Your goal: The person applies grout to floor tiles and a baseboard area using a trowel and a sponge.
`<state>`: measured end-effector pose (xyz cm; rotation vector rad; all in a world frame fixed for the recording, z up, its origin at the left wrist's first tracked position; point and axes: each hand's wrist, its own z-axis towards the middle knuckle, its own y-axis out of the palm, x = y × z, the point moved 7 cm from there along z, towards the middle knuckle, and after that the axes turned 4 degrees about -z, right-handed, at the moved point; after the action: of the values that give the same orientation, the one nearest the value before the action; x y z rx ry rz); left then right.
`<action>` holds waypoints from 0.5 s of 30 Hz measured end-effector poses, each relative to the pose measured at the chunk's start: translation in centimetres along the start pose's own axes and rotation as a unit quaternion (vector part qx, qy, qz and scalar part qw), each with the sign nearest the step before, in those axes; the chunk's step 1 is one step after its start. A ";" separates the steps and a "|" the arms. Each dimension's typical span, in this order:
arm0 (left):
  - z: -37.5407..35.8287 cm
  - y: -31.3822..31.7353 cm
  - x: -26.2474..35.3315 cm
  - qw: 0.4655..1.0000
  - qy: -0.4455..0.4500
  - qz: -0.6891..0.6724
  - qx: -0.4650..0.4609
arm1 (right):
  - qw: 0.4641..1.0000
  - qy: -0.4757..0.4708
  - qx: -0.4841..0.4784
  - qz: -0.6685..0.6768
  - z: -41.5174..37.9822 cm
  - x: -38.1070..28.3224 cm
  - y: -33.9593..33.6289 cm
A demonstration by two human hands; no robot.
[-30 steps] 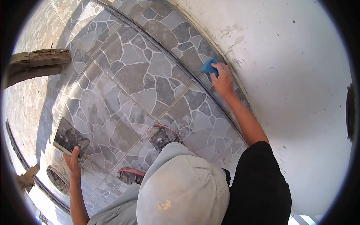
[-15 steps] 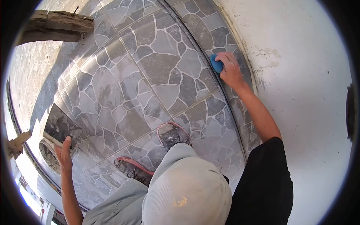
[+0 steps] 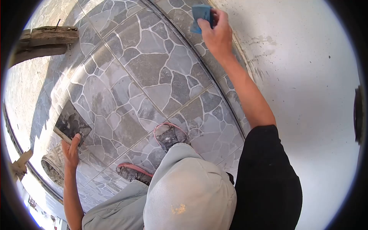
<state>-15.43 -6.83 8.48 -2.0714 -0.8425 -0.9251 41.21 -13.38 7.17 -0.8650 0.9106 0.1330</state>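
Raised at the top of the view, my right hand point(image 3: 219, 32) is closed round a flat blue scraper point(image 3: 202, 18), with the thumb on its face. It is over the floor strip beside the white wall. At the left, my left hand point(image 3: 71, 150) grips the pale handle of a dark, mortar-smeared flat board point(image 3: 73, 123), thumb on top. Beneath that hand stands a dirty bucket point(image 3: 53, 168). A dark ribbed bar or cable point(image 3: 199, 59) runs in a curve along the stone-patterned tiles point(image 3: 147, 69).
A white wall point(image 3: 306, 96) rises on the right. A rough wooden piece point(image 3: 51, 38) juts in at the upper left, and another wood end point(image 3: 21, 163) shows lower left. Two dusty shoes point(image 3: 170, 136) stand on the tiles below a pale cap point(image 3: 189, 191).
My right hand has moved up and left with the blue scraper, which now shows more of its face. My left hand and the board have shifted slightly right.
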 end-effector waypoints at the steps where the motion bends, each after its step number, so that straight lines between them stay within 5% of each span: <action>1: 0.3 0.1 -0.3 1.000 0.004 0.010 -0.006 | 0.986 0.161 -0.021 0.034 -4.7 4.6 -3.2; 3: 0.8 -0.6 -1.0 0.998 0.003 0.061 -0.001 | 0.933 0.338 0.087 0.084 -15.1 10.2 -11.4; 8: 3.9 2.2 2.2 0.998 0.037 0.031 -0.033 | 0.854 0.409 0.264 -0.183 -30.4 17.4 -24.8; 11: 4.3 3.4 3.0 0.998 0.042 -0.011 -0.048 | 0.852 0.362 0.206 -0.317 -26.7 17.9 -20.1; 15: 1.6 2.3 3.7 0.999 0.040 -0.001 -0.004 | 0.887 0.343 0.202 -0.237 -15.2 16.5 -10.8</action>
<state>-11.13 -5.80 9.88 -2.0271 -0.7998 -1.0061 46.72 -35.36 -3.23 -0.7174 1.2885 -0.8132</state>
